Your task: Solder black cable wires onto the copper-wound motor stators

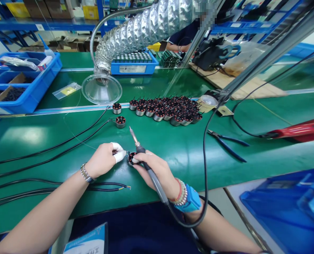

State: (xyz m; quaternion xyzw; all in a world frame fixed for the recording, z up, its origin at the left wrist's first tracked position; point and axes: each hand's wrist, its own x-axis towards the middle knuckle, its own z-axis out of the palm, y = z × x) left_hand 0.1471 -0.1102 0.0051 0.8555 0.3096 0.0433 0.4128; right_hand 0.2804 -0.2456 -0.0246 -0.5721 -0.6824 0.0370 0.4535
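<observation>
My right hand (157, 171) is closed around a soldering iron (155, 183), whose bare metal tip points up and away over the table. Its fingertips also touch a small motor stator (131, 158), a metal ring with copper windings, on the green table. Just left of that stator, my left hand (106, 158) is pinched, with white covers on its fingertips. A thin solder wire (86, 144) runs into it from behind; what lies between the fingertips is mostly hidden. Two more stators, a nearer one (120, 122) and a farther one (117, 108), sit beyond, beside black cable ends.
Many stators (167, 107) stand grouped at the middle back. A fume extraction hood (102, 90) hangs to their left. Cutting pliers (229, 144) lie at right, near a red tool (299, 129). Black cables (48, 145) cross the left side; blue bins (27, 100) stand behind them.
</observation>
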